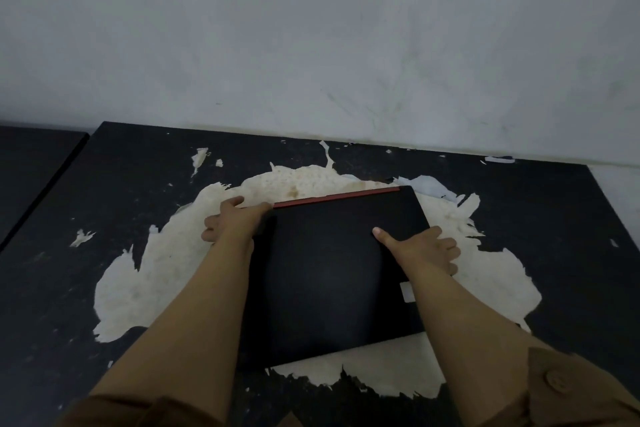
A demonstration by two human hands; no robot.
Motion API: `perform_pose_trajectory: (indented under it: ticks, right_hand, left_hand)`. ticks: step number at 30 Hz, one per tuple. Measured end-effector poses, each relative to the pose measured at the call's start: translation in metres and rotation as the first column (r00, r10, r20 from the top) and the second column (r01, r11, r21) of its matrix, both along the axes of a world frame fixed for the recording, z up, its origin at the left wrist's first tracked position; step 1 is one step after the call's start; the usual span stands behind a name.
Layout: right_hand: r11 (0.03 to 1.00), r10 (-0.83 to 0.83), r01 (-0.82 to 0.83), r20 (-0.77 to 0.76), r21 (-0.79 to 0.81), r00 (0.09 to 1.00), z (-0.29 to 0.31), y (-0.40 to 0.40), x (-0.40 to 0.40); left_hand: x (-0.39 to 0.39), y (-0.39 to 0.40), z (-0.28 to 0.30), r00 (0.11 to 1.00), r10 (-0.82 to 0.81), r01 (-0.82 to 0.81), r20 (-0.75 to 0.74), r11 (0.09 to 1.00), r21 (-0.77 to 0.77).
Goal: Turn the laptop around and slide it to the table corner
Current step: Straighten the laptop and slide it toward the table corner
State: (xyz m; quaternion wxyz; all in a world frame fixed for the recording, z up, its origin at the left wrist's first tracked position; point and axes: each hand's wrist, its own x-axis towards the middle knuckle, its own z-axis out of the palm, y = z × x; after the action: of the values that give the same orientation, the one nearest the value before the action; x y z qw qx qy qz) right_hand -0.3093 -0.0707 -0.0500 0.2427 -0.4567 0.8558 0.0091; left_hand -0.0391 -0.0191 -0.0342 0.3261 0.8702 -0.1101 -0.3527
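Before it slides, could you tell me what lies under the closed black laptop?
The closed black laptop rests on the black table's pale worn patch; anything beneath it is hidden.

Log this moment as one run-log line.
laptop: closed, flat on table | left hand: gripping far-left corner | right hand: gripping right edge | stage: turn starting

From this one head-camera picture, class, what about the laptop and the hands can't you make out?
- Laptop left edge: covered by the left hand and forearm.
- Right hand fingertips: curled over the laptop's right edge, out of sight.
- White sticker on the lid: too small to read.
- Table near edge: cut off by the frame.
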Motion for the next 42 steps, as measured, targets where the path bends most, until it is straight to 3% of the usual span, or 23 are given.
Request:
perform_pose_trajectory:
  ticks: [7,11,14,18,26,34,42]
  right_hand:
    - [0.99,-0.137,0.137,0.021,0.024,0.99,0.0,0.02,-0.011]
    - [0.987,-0.161,0.161,0.055,0.006,0.985,0.004,0.025,-0.011]
    - [0.985,-0.174,0.174,0.087,0.009,0.981,0.008,0.029,-0.009]
    - [0.987,-0.158,0.159,0.091,0.005,0.983,0.008,0.039,-0.006]
    - [0.983,-0.183,0.183,0.112,0.013,0.977,0.008,0.049,-0.016]
    - [0.983,-0.163,0.174,0.172,-0.052,0.972,0.002,0.067,-0.022]
    - [0.975,-0.167,0.181,0.113,-0.131,0.979,-0.006,0.078,-0.018]
  left_hand:
    - [0.002,-0.023,-0.003,0.975,-0.221,0.22,-0.022,0.974,-0.045]
    - [0.003,-0.014,-0.012,0.956,-0.288,0.291,0.046,0.955,-0.056]
    - [0.001,0.003,-0.017,0.966,-0.247,0.252,0.073,0.966,-0.065]
    - [-0.001,0.034,-0.027,0.987,-0.151,0.149,0.047,0.988,0.033]
    - [0.002,0.046,-0.039,0.989,-0.009,0.008,-0.147,1.0,-0.005]
    - [-0.001,0.046,-0.035,0.996,-0.082,0.084,-0.025,0.994,0.075]
    - [-0.011,0.046,-0.044,0.989,-0.149,0.149,0.021,0.989,0.019]
